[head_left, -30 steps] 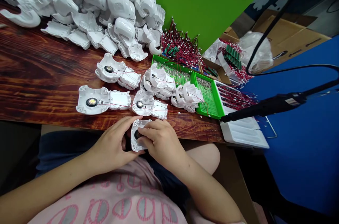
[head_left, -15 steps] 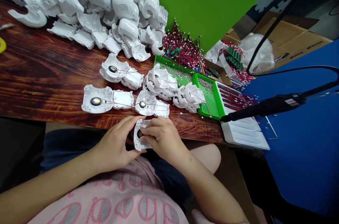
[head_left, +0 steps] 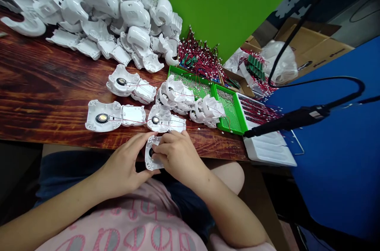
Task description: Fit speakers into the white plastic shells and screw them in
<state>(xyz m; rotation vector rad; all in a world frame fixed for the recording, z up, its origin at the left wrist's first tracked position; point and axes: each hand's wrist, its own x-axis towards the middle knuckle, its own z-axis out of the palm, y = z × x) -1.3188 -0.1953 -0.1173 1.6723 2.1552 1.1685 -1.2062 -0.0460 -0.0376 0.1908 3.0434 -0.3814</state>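
Just off the front edge of the wooden table, my hands hold a white plastic shell (head_left: 150, 160) between them. A round speaker (head_left: 151, 152) sits in it, mostly hidden by my right hand (head_left: 178, 158). My left hand (head_left: 123, 166) grips the shell's left side and lower edge. Right above the hands lies an open shell with a speaker (head_left: 157, 120), joined by thin red wire to a second white part (head_left: 177, 123). Further left lies a similar wired pair, with a speaker shell (head_left: 102, 118).
A large heap of white plastic shells (head_left: 101, 5) covers the table's far left. Green perforated trays (head_left: 230, 120) hold more shells nearby, beside a mass of red wires (head_left: 198, 57). A black soldering iron (head_left: 291, 120) reaches over a white ribbed tray (head_left: 267, 150) at right.
My hands have barely moved, and the shell stays between them. The shell is turned slightly, and the whole scene has shifted a little with my head.
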